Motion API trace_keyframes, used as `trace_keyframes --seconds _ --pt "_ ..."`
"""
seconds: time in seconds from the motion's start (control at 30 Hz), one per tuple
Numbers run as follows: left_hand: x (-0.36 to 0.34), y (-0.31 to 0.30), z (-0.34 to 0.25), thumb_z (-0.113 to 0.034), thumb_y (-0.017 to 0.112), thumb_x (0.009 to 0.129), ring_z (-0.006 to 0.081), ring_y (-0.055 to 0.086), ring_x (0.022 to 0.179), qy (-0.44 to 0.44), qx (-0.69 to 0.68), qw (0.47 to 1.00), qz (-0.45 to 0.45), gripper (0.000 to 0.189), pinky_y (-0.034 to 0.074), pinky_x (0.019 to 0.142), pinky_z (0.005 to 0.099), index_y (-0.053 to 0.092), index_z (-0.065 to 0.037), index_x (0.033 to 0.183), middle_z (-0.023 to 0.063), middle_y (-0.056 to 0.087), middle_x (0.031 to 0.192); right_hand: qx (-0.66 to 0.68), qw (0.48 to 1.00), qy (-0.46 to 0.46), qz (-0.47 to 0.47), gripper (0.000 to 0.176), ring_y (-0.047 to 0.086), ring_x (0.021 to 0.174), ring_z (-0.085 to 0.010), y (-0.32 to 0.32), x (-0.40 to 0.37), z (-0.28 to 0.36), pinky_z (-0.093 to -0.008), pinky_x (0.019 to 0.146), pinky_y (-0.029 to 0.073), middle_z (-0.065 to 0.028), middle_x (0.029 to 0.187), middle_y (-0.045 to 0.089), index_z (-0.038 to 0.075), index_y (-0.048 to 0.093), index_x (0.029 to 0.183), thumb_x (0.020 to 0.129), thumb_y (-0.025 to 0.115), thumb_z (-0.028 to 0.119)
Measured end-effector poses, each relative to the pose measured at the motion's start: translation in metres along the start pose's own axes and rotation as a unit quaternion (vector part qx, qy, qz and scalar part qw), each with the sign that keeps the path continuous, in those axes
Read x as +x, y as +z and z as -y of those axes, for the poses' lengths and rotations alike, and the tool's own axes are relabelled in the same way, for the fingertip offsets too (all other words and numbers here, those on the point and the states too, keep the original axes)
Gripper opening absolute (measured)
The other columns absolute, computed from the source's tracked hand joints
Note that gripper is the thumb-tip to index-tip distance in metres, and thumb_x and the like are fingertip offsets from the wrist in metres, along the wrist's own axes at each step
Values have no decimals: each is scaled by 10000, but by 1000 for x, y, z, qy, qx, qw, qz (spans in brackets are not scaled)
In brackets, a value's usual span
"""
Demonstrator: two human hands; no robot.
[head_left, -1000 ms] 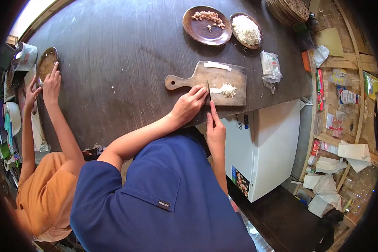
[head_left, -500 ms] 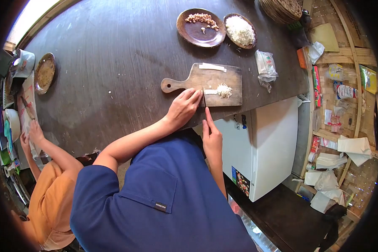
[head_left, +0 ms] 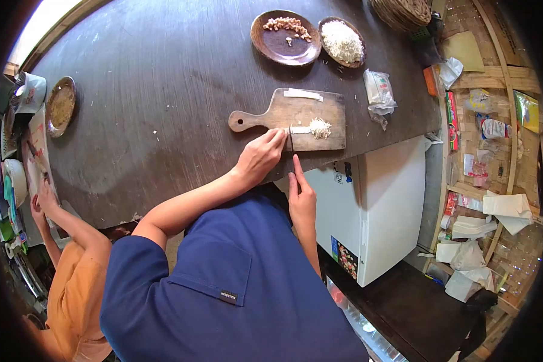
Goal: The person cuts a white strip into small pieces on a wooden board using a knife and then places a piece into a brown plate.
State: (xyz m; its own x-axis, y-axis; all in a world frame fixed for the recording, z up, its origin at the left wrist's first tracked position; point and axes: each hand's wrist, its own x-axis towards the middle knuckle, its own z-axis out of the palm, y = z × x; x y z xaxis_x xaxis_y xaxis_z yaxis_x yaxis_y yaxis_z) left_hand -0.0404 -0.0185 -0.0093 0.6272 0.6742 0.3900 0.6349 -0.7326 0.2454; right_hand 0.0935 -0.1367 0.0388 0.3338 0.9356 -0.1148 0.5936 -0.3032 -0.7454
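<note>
The right hand (head_left: 301, 196) is closed around the handle of a thin-bladed knife (head_left: 291, 140), with the index finger stretched along its back. The left hand (head_left: 259, 158) is half curled, its fingertips pressed down just beside the blade on the end of a pale white strip (head_left: 299, 130). The strip lies on a brown wooden cutting board with a rounded handle (head_left: 265, 116), near the table's front edge. A small heap of white shreds (head_left: 321, 128) sits right beside it.

Against the frame from a second ago, the blade is found at nearly the same place on the board, so little of the strip appears to have been cut. A change is seen at the left: a co-worker's hand (head_left: 42, 199), then at the shallow round metal dish (head_left: 61, 104), is now drawn back to the table edge.

Farther along the board a second white strip (head_left: 303, 94) is laid. Beyond it on the dark wooden table (head_left: 163, 72) are a crumpled clear plastic bag (head_left: 378, 90), a round brown plate of chopped pieces (head_left: 285, 45), a bowl of white shreds (head_left: 342, 41) and a woven basket (head_left: 404, 12).
</note>
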Motion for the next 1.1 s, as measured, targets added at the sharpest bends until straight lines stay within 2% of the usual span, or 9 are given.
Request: trace_keyframes --seconds 0.13,0.23,0.3,0.4,0.53,0.6,0.63,0.83,1.1 --pt "0 3 -4 -124 618 857 238 635 1192 -11 -3 1000 15 545 553 1016 306 618 101 1353 140 646 1260 -8 1000 9 12 456 411 689 -202 -5 2 4 -360 703 492 -265 953 663 270 546 1564 1112 582 223" --pt "1 3 -3 -125 623 854 241 635 1191 -15 -12 1000 13 548 551 1018 310 618 100 1354 137 646 1254 -48 996 65 45 461 533 710 -229 -9 -3 13 -371 754 521 -262 1068 716 283 546 1565 1110 590 226" --pt "0 4 -3 -124 626 850 240 633 1191 -14 -14 1000 8 552 551 1016 310 617 99 1355 134 646 1247 -69 996 39 32 465 678 811 -303 -11 -6 15 -392 816 545 -238 1119 745 287 547 1565 1106 596 228" --pt "0 1 -3 -121 630 843 238 629 1195 -14 -11 1000 7 555 551 1013 309 619 99 1353 131 646 1240 -89 995 37 31 465 725 920 -372 -12 -7 16 -413 847 553 -228 1118 752 292 550 1562 1104 598 231" --pt "2 -2 -2 -119 627 837 239 622 1205 -13 -20 1000 15 559 551 1017 307 622 100 1351 134 644 1250 -70 996 43 36 466 726 919 -373 -10 -7 15 -414 847 553 -231 1126 752 294 549 1563 1104 596 231" --pt "1 -2 -2 -122 627 835 240 619 1209 -11 -15 1000 19 563 549 1022 307 623 101 1352 137 644 1257 -77 997 14 22 472 693 801 -362 -8 -5 9 -457 745 534 -167 896 693 318 535 1574 1107 574 260" --pt "1 -2 -2 -125 628 833 242 617 1214 -9 -10 1000 20 567 547 1028 307 623 102 1353 139 643 1265 -76 997 15 21 472 693 801 -362 -6 -2 4 -457 745 534 -167 896 693 318 535 1574 1107 574 260" --pt "0 -6 -1 -132 614 843 252 598 1253 3 12 1000 24 584 529 1067 317 606 109 1375 147 639 1312 -34 999 -7 16 464 732 961 -414 -4 17 7 -461 823 561 -233 1087 745 293 555 1560 1100 577 237" --pt "1 -6 -5 -132 615 851 257 582 1279 -6 16 999 34 578 518 1084 315 606 111 1376 156 629 1334 -22 997 51 56 468 736 1041 -422 -5 13 3 -448 872 563 -253 1157 743 280 552 1562 1098 581 225"
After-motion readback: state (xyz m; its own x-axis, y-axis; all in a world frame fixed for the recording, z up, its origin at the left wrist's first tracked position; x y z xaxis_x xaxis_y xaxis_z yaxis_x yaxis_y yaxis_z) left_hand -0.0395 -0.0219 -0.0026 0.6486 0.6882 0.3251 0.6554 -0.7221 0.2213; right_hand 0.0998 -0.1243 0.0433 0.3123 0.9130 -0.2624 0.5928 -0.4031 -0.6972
